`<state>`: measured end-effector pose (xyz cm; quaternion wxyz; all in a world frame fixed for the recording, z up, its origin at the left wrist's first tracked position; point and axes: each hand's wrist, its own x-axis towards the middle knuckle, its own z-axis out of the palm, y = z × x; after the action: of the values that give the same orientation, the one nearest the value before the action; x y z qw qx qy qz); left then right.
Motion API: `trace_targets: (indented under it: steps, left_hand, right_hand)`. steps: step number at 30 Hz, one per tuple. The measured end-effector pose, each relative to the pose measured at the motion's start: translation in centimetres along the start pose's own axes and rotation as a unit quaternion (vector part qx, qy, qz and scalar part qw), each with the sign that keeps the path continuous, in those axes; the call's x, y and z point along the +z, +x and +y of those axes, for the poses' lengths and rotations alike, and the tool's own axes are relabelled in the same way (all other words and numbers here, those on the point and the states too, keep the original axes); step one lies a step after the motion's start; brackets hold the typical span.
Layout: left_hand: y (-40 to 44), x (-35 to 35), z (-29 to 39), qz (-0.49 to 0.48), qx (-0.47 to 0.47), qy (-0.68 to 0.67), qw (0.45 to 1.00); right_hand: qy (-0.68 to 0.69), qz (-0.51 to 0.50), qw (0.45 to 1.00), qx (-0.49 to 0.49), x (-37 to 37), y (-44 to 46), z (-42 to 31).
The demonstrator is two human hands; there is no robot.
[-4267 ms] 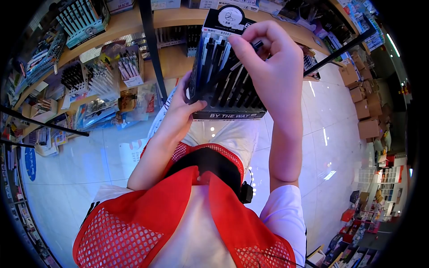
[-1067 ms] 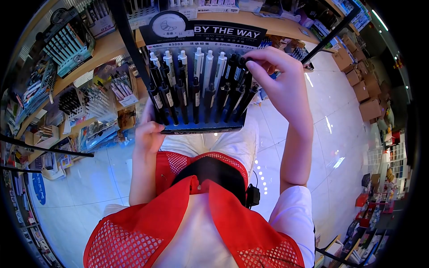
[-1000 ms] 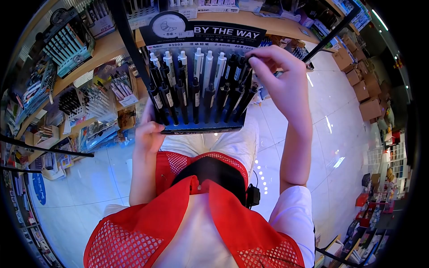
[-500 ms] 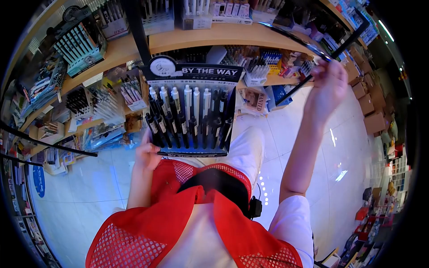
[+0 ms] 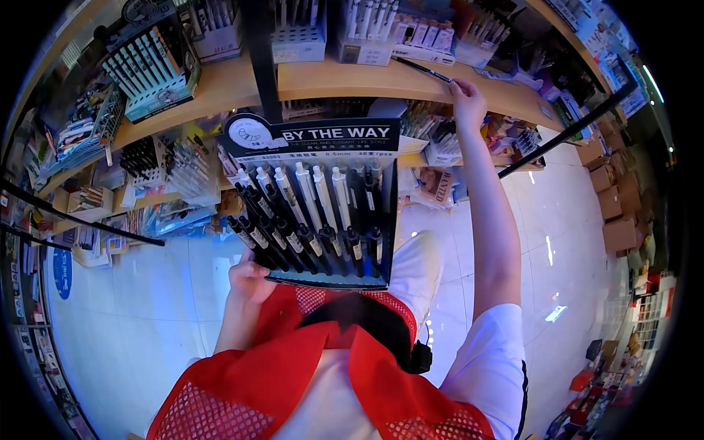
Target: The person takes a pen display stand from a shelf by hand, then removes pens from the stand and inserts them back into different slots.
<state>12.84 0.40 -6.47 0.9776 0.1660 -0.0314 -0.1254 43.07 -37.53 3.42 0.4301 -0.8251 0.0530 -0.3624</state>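
Inside a stationery shop, we are holding a display box (image 5: 341,135) of pens over our lap, its dark header reading "BY THE WAY" beside a round emblem. Our left hand (image 5: 250,281) is gripping the box at its lower left corner, the thumb pressing over the front edge while the other fingers are mostly hiding behind the carton. Rows of pens are standing in the box at a slant: white pens (image 5: 323,194) are filling much of the back, and black pens (image 5: 312,246) are lining the front.

Our right hand (image 5: 467,103) is reaching out to the upper shelf (image 5: 337,82), thumb and fingertips pinching the near end of a dark pen (image 5: 422,69). That pen is pointing away from us and to the left across the wooden board; whether it is touching the wood or hovering just above, we cannot tell.

Beyond its far end, pen holders (image 5: 367,51) are crowding the same shelf, while a teal pen rack (image 5: 158,97) is sitting farther left, past a dark post (image 5: 262,59). Beneath the shelf, near the box, a packet marked "WANTED" (image 5: 434,183) is hanging over the pale tiled floor (image 5: 132,293). We are wearing a red vest (image 5: 264,359) over white sleeves, and cardboard cartons (image 5: 620,236) are piling up at far right.
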Motion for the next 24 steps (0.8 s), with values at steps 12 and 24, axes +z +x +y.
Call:
trace_targets:
  steps: [12, 24]
  left_hand:
    - [-0.6, 0.8, -0.5, 0.024, -0.029, 0.007, 0.999]
    - [-1.9, -0.7, -2.6, 0.053, -0.018, 0.150, 0.987]
  right_hand:
    - [0.089, 0.042, 0.995, -0.030, -2.3, -5.3, -6.6]
    - [-0.032, -0.285, 0.921, -0.264, -10.9, -20.2, -12.8]
